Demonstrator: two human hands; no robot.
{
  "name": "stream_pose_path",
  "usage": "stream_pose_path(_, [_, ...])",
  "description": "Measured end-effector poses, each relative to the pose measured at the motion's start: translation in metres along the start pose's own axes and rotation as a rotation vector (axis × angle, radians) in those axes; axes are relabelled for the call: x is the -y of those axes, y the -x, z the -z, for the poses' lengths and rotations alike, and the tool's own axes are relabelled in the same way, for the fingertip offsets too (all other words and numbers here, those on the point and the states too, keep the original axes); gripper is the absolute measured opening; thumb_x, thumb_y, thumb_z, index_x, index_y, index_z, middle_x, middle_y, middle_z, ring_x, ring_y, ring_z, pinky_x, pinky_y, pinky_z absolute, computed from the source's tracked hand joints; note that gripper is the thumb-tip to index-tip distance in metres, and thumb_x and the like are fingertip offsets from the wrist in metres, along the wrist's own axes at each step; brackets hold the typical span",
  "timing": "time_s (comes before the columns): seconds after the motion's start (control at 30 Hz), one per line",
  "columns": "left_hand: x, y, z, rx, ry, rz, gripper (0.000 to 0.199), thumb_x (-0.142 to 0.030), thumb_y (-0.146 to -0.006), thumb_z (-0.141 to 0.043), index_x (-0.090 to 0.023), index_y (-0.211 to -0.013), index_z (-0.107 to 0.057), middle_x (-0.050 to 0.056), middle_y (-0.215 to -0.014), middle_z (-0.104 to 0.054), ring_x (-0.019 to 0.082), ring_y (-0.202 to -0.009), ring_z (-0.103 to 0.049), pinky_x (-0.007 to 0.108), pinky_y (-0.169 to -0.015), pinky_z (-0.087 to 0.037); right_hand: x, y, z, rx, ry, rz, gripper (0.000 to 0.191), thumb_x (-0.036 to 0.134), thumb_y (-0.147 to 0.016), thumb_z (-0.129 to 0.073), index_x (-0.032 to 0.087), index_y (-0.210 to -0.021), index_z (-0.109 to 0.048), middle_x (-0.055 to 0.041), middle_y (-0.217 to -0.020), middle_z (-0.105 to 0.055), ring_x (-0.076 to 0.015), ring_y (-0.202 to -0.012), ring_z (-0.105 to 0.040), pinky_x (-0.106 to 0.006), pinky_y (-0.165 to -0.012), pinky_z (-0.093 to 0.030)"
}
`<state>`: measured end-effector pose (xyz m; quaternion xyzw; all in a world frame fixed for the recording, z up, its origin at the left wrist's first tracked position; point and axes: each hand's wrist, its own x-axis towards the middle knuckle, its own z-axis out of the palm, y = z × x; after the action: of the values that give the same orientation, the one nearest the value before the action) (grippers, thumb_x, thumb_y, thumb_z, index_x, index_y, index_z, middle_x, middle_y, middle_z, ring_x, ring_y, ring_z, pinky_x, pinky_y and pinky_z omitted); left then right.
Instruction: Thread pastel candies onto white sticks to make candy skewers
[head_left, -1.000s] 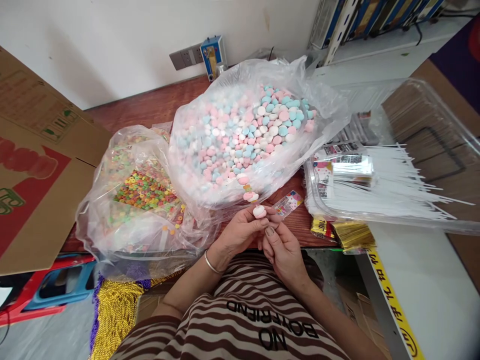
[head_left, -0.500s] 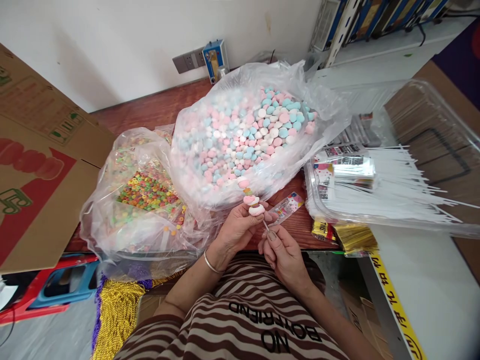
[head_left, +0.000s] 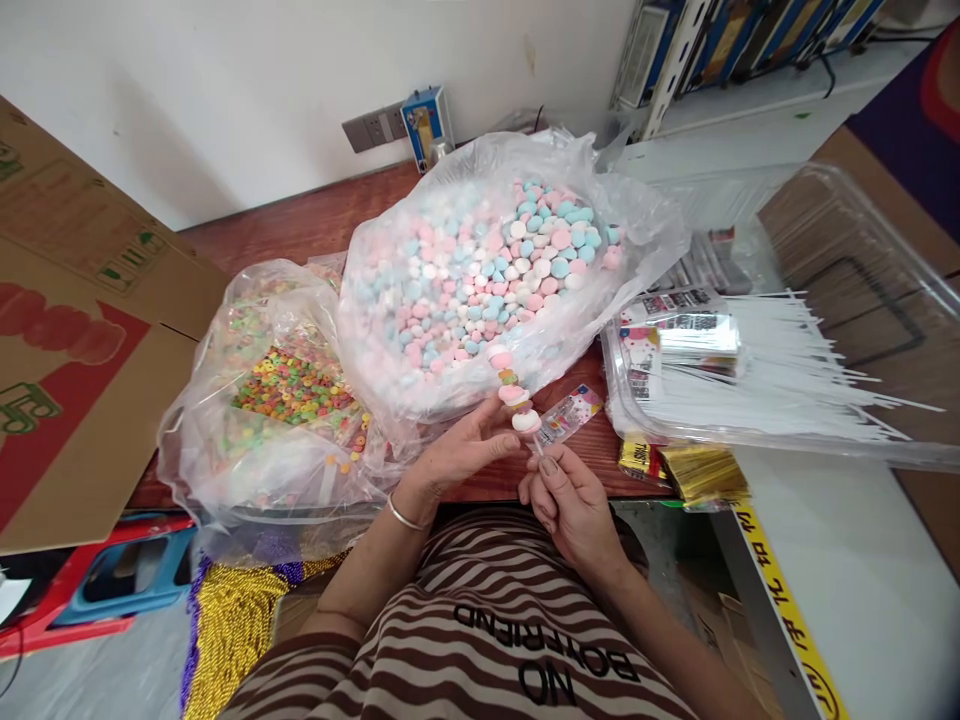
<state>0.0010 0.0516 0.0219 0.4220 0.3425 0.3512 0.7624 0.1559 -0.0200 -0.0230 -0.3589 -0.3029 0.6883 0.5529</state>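
Pinched in my right hand (head_left: 568,497) is the lower end of a white stick, which carries a marshmallow skewer (head_left: 525,421) of pink and white marshmallows with small coloured rings between them. The skewer leans up and away from me, its tip before a large clear bag (head_left: 641,235) of pink, white and blue marshmallows (head_left: 502,270). Close to the skewer's left side, my left hand (head_left: 466,448) has its fingers stretched out and its thumb apart, holding nothing. Behind the stick, a small printed plastic sleeve (head_left: 574,410) lies on the wooden table (head_left: 300,212).
A clear bag (head_left: 255,470) of colourful ring-shaped cereal (head_left: 292,390) sits at the left beside a cardboard box (head_left: 82,350). On the right, a clear plastic tray (head_left: 750,440) holds many white sticks (head_left: 795,370) and printed packets. Gold twist ties (head_left: 705,478) lie below it.
My left hand has let go of the skewer and moved slightly left, its fingers opening. The skewer now stands free in my right hand, a little farther right at its base.
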Motion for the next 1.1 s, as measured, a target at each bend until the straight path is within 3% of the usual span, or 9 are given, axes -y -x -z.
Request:
stream_pose_path(0.13, [0.004, -0.002, -0.008, -0.102, 0.141, -0.116, 0.060, -0.033, -0.078, -0.084, -0.025, -0.134, -0.064, 0.011, -0.132, -0.069, 0.029, -0.120, -0.067, 0.043, -0.107, -0.048, 0.001, 0.001, -0.003, 0.031, -0.049, -0.066, 0.029, 0.048, -0.096, -0.064, 0.021, -0.086, -0.063, 0.0114, -0.045, -0.036, -0.0065, -0.040, -0.032, -0.021, -0.047, -0.037])
stream_pose_path(0.27, [0.008, -0.005, -0.007, -0.156, 0.165, -0.156, 0.056, -0.032, -0.073, -0.088, -0.020, -0.124, -0.069, 0.010, -0.109, -0.077, 0.028, -0.107, -0.073, 0.041, -0.102, -0.050, 0.000, 0.000, -0.004, 0.049, -0.056, -0.088, 0.029, 0.048, -0.096, -0.064, 0.020, -0.087, -0.062, 0.0124, -0.045, -0.035, -0.0060, -0.039, -0.029, -0.023, -0.050, -0.041])
stream_pose_path(0.43, [0.001, -0.005, -0.010, -0.129, 0.200, -0.180, 0.059, -0.037, -0.069, -0.091, -0.022, -0.123, -0.071, 0.013, -0.136, -0.067, 0.031, -0.120, -0.067, 0.041, -0.103, -0.050, -0.002, 0.002, -0.001, 0.051, 0.011, -0.073, 0.032, 0.052, -0.095, -0.063, 0.020, -0.088, -0.061, 0.0115, -0.046, -0.035, -0.0072, -0.041, -0.032, -0.020, -0.041, -0.031])
stream_pose_path(0.63, [0.006, -0.012, -0.013, -0.287, 0.330, -0.209, 0.044, -0.036, -0.073, -0.088, -0.016, -0.109, -0.072, 0.004, -0.087, -0.075, 0.019, -0.086, -0.074, 0.030, -0.083, -0.055, -0.006, 0.002, 0.000, 0.073, 0.060, -0.087, 0.034, 0.054, -0.095, -0.062, 0.021, -0.089, -0.061, 0.0099, -0.047, -0.037, -0.0086, -0.043, -0.036, -0.019, -0.039, -0.025])
stream_pose_path(0.7, [0.008, -0.013, -0.012, -0.308, 0.342, -0.206, 0.048, -0.035, -0.071, -0.089, -0.016, -0.111, -0.071, 0.004, -0.091, -0.075, 0.018, -0.086, -0.074, 0.030, -0.083, -0.055, -0.009, 0.002, 0.001, 0.074, 0.063, -0.069, 0.031, 0.051, -0.096, -0.062, 0.021, -0.090, -0.062, 0.0097, -0.048, -0.039, -0.0080, -0.042, -0.036, -0.019, -0.040, -0.026])
stream_pose_path(0.83, [0.003, -0.011, -0.013, -0.287, 0.322, -0.237, 0.067, -0.035, -0.069, -0.091, -0.024, -0.129, -0.063, 0.010, -0.134, -0.067, 0.024, -0.111, -0.071, 0.038, -0.099, -0.053, -0.010, 0.002, 0.008, 0.070, 0.076, -0.032, 0.026, 0.046, -0.099, -0.061, 0.021, -0.094, -0.062, 0.0094, -0.049, -0.041, -0.0076, -0.043, -0.037, -0.020, -0.043, -0.029])
stream_pose_path(0.9, [-0.002, -0.008, -0.013, -0.297, 0.336, -0.296, 0.066, -0.040, -0.071, -0.089, -0.028, -0.130, -0.062, 0.009, -0.143, -0.061, 0.025, -0.119, -0.067, 0.040, -0.103, -0.051, -0.011, 0.002, 0.012, 0.072, 0.097, -0.028, 0.025, 0.045, -0.099, -0.060, 0.021, -0.094, -0.063, 0.0090, -0.049, -0.042, -0.0079, -0.044, -0.039, -0.020, -0.043, -0.028])
stream_pose_path(1.0, [-0.009, -0.006, -0.012, -0.353, 0.366, -0.345, 0.052, -0.051, -0.079, -0.080, -0.025, -0.123, -0.066, 0.008, -0.127, -0.069, 0.022, -0.109, -0.070, 0.039, -0.099, -0.054, -0.011, 0.002, 0.015, 0.089, 0.141, -0.032, 0.028, 0.047, -0.099, -0.059, 0.020, -0.094, -0.063, 0.0080, -0.051, -0.046, -0.0074, -0.042, -0.037, -0.020, -0.041, -0.025])
stream_pose_path(1.1, [-0.011, -0.007, -0.012, -0.391, 0.343, -0.339, 0.039, -0.047, -0.081, -0.079, -0.022, -0.110, -0.069, 0.006, -0.106, -0.072, 0.018, -0.089, -0.070, 0.036, -0.087, -0.057, -0.010, 0.004, 0.014, 0.085, 0.220, -0.020, 0.032, 0.051, -0.099, -0.058, 0.020, -0.094, -0.063, 0.0068, -0.053, -0.049, -0.0070, -0.041, -0.034, -0.021, -0.040, -0.024])
